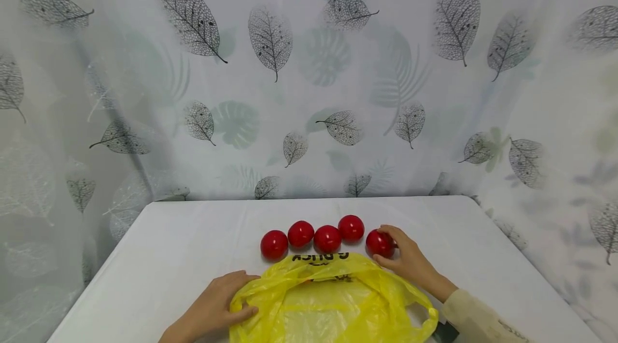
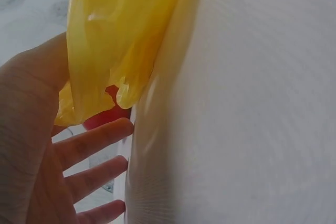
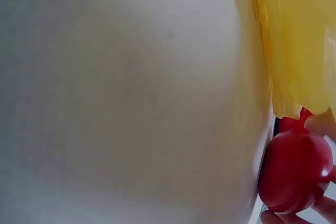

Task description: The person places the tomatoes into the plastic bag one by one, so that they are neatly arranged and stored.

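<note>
A yellow plastic bag (image 1: 316, 317) with dark lettering lies at the table's near side, its mouth spread wide. My left hand (image 1: 218, 299) holds the bag's left rim between thumb and forefinger; the left wrist view shows the other fingers (image 2: 97, 179) spread along the table. Beyond the bag's right side, my right hand (image 1: 409, 261) grips a glossy red ball (image 1: 377, 243), fingers and thumb around it. In the right wrist view that ball (image 3: 294, 174) rests against the table surface. Part of the bag's inside is hidden by its folds.
Several more red balls, among them one at the left end (image 1: 274, 245) and one farther back (image 1: 351, 228), sit in a loose row behind the bag. A dark object (image 1: 445, 332) lies by the right sleeve. A leaf-patterned curtain (image 1: 309, 90) surrounds the white table (image 1: 193, 235).
</note>
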`<state>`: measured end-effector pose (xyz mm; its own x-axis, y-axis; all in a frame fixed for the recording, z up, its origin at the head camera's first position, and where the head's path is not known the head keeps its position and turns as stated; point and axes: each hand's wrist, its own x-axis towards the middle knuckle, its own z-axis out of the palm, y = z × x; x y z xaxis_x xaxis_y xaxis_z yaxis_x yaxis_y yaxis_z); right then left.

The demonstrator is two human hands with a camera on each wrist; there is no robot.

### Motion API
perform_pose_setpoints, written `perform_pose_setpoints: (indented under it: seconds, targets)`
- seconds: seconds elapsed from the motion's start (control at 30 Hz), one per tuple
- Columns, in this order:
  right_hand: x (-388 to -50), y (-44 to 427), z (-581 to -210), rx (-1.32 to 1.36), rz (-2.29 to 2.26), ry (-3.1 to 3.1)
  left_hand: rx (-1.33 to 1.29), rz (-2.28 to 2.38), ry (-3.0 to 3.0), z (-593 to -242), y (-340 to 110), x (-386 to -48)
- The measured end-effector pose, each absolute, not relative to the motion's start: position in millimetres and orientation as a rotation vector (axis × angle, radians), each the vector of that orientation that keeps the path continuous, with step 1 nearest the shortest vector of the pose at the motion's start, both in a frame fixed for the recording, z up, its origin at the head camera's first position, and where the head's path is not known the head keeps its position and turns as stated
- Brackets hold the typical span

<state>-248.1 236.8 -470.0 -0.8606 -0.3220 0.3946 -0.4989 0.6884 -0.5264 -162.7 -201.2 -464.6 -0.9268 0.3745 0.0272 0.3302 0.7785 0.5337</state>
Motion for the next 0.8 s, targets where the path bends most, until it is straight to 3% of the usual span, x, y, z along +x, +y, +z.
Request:
perform_pose_setpoints:
  seconds: [0.8]
  targets:
    - [-255.8, 235.0, -462.7, 0.611, 0.902, -2.676, 0.660, 0.768, 2.910, -465.9, -205.5, -163.8]
